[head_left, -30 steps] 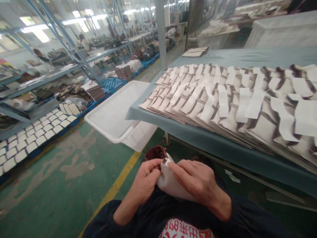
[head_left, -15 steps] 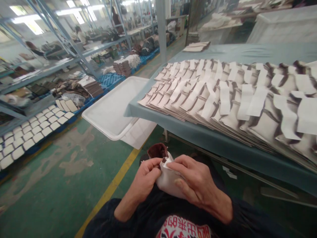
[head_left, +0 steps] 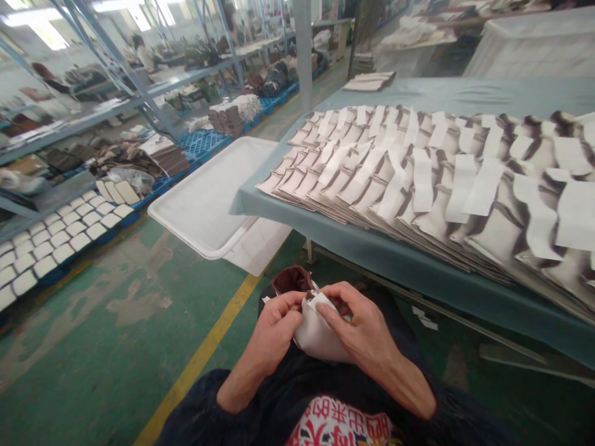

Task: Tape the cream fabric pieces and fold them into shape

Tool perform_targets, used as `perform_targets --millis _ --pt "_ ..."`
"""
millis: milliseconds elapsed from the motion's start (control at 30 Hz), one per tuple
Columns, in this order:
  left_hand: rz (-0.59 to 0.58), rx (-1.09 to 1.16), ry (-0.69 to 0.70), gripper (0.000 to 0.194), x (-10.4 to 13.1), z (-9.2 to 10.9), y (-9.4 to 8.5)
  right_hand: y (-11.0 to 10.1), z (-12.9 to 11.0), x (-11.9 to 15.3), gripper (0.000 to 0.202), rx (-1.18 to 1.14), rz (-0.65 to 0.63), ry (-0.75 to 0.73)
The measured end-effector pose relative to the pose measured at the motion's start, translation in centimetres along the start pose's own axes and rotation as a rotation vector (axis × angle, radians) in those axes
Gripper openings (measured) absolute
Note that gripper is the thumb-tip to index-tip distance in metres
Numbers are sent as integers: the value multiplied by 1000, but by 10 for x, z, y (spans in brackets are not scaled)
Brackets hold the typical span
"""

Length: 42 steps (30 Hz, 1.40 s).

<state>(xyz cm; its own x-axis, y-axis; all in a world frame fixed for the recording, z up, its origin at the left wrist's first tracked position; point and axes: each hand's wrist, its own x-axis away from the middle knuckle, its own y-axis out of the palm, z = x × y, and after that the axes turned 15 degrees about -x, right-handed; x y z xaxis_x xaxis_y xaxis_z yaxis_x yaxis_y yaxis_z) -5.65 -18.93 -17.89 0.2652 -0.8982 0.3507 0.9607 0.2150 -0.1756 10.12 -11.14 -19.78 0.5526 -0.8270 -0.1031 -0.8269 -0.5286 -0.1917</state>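
Note:
Over my lap I hold a white cloth piece [head_left: 320,337] with a curved, pouch-like shape. Its dark brown inner side [head_left: 290,282] stands up behind my fingers. My left hand [head_left: 276,325] pinches the upper left edge between thumb and fingers. On the right side, my right hand [head_left: 362,322] is closed on the top edge, its thumb pressed against the white outer face. The two hands are close together at the piece's upper rim. My fingers cover part of that edge, so what lies between the fingertips is partly hidden.
A green-covered table [head_left: 400,248] bears rows of overlapping white-and-brown cloth pieces [head_left: 353,179] with white strips [head_left: 423,179]. Beside its left corner stands a white plastic tub [head_left: 179,238]. Farther left, shelving and blue pallets [head_left: 209,146] hold stacked goods. People sit at benches beyond.
My right thumb has moved up to the cloth's top edge, and the right fingers have curled in behind it. My left hand keeps its pinch. The view has shifted slightly.

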Motion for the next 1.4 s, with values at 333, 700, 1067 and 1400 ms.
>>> perform_targets --millis 333,700,1067,1400 --pt "-12 81 -63 35 1 0 -2 -11 -5 -6 24 -280 40 72" --pt "-44 57 -63 36 1 1 -3 -17 -11 -19 33 -393 -238 356" --pt "-60 53 -42 38 1 -4 -3 -16 -7 -25 32 -352 -311 327" --pt "-49 44 -51 37 1 -3 -3 -10 -5 -23 32 -338 -263 306"
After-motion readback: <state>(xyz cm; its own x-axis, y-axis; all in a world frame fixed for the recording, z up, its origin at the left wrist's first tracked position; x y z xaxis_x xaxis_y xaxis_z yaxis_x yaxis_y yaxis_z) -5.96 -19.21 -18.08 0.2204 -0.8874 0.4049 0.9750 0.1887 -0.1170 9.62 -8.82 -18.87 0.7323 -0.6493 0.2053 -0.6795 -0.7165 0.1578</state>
